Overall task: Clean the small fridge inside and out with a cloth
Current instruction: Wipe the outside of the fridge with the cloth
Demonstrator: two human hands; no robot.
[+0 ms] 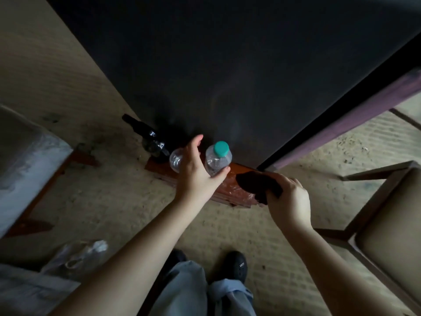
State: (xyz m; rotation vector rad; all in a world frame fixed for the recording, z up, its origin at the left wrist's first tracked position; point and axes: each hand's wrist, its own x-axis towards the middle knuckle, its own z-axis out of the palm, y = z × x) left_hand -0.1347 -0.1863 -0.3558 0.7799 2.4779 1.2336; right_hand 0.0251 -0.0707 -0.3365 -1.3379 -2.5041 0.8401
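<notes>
Fridge: small dark grey fridge (227,76) fills our 12 o'clock.
Left grip (196,169): fingers straight, spread over two clear plastic bottles (217,159).
Right grip (289,201): clutches a dark crumpled cloth (255,184) at 4 o'clock of the bottles, on a red-brown wooden plinth (227,195).

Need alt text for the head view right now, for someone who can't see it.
Seen from above, the left hand reaches two clear bottles, one with a teal cap, at the wooden base below the dark fridge. The right hand grips a dark cloth on that base.
</notes>
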